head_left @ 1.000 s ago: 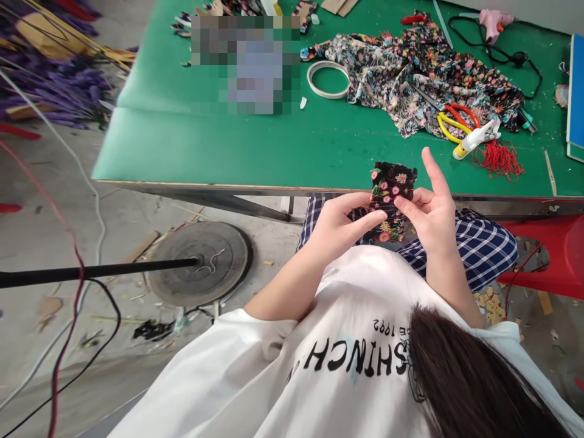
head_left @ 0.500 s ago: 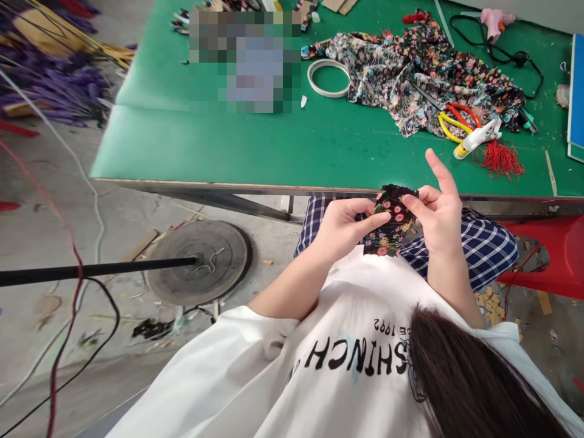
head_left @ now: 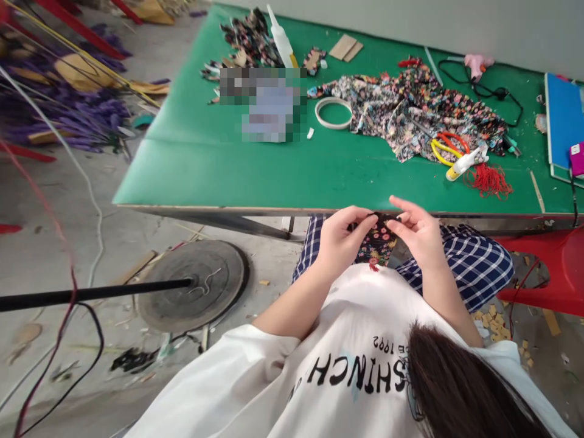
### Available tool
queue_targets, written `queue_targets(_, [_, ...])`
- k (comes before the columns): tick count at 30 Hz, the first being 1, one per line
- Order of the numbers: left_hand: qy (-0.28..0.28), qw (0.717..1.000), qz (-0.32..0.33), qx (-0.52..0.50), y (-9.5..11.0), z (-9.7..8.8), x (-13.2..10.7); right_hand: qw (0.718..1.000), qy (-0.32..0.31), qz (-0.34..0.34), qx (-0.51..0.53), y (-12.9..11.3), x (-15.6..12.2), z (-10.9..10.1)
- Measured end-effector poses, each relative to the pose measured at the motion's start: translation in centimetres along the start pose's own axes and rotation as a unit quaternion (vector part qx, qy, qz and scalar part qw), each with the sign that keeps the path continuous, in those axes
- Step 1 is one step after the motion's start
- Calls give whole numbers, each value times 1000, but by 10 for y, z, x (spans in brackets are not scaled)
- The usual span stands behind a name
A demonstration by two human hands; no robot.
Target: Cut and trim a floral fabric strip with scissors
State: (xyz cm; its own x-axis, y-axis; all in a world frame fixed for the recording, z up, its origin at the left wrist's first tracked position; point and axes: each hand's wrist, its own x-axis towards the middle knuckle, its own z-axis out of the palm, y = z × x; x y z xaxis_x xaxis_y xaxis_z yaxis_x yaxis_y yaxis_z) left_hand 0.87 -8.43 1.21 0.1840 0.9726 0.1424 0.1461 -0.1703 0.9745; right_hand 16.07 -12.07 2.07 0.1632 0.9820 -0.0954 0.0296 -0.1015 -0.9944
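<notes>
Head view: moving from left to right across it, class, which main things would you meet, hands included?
Purple pile → round black base → left hand → floral cloth piece → right hand → red threads → blue flat item.

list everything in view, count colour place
table: 1, green, centre
floral piece: 1, black, by table edge
patterned cloth: 1, multicoloured, table right
scissors: 1, red and yellow, on cloth
bottles: 2, white and yellow, near right, far left
threads: 1 bunch, red, near right
ring: 1, white, left of cloth
glue gun: 1, pink, far right
board: 1, blue, right edge
scraps: 1 pile, dark floral, far left
round base: 1, grey, floor left
stems: many, purple, floor left
stool: at least 1, red, right
shirt: 1, white, bottom
left hand: 1, fingers on floral piece
right hand: 1, fingers on floral piece
</notes>
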Motion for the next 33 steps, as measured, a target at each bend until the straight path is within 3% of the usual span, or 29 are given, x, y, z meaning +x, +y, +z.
queue_targets(3, [-22, 999, 21, 37, 0, -4, 4, 998, -35, 45, 30, 2, 3, 0])
queue_targets(7, [-49, 999, 17, 15, -5, -3, 7, 999, 3, 39, 11, 4, 6, 2])
queue_targets(12, [-94, 993, -48, -54, -22, 8, 4, 998, 56, 37, 16, 11, 12, 2])
queue_targets(18, [-194, 960, -138, -149, -34, 15, 4, 992, 107, 42, 49, 25, 23, -5])
queue_targets(24, [-200, 940, -188, -202, -38, 15, 7, 992, 122, 10, 35, 28, 26, -7])
queue_targets(27, [-162, 939, -200, -227, -40, 11, 9, 980, 197, -34, 19, 27, 34, -24])
queue_targets(30, [-106, 938, -209, -256, -41, 8, 11, 936, 342, -76, -30, 24, 53, -58])
queue_targets(33, [-81, 929, -224, -282, -41, 9, 12, 913, 386, -78, -107, 23, 80, -94])
